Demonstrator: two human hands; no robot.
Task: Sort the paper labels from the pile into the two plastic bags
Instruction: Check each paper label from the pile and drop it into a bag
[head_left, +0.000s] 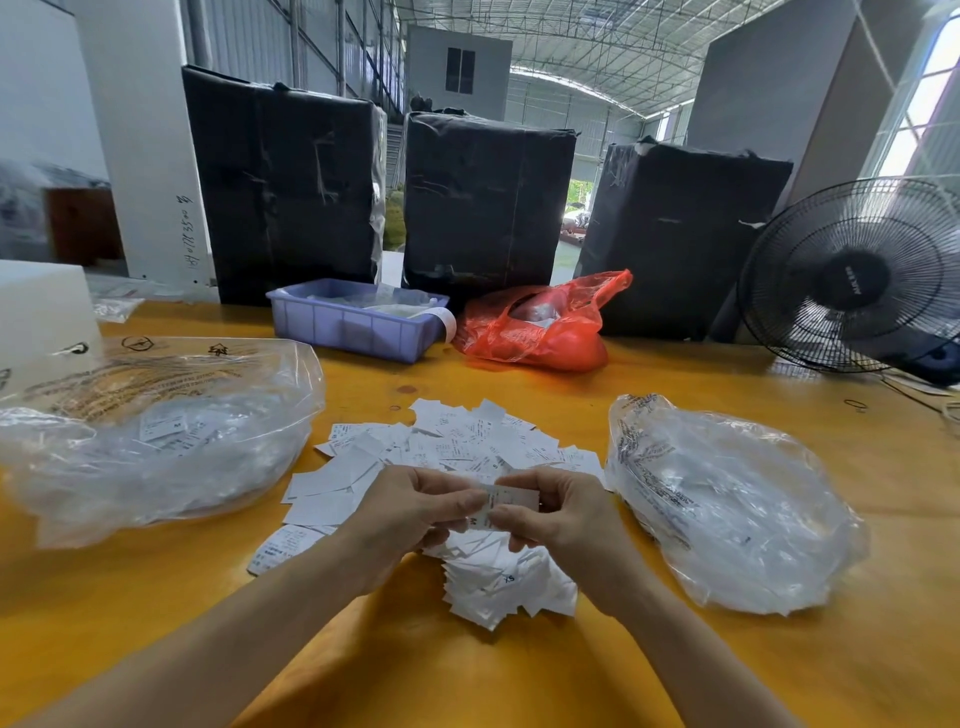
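A pile of white paper labels (457, 447) lies on the yellow table (467, 670) in front of me. Above its near part, my left hand (415, 512) and my right hand (558, 519) meet and both pinch one small label (511, 498); a letter M shows on a label at its lower edge. A stack of labels marked XS (506, 582) lies under my hands. A clear plastic bag (156, 441) with labels inside sits at the left. A second clear plastic bag (737, 509) with labels sits at the right.
A purple plastic tray (353, 325) and a red plastic bag (540, 332) stand beyond the pile. Three black wrapped bales (488, 202) line the table's far side. A black fan (857, 275) stands at the far right, a white box (41, 312) at the far left.
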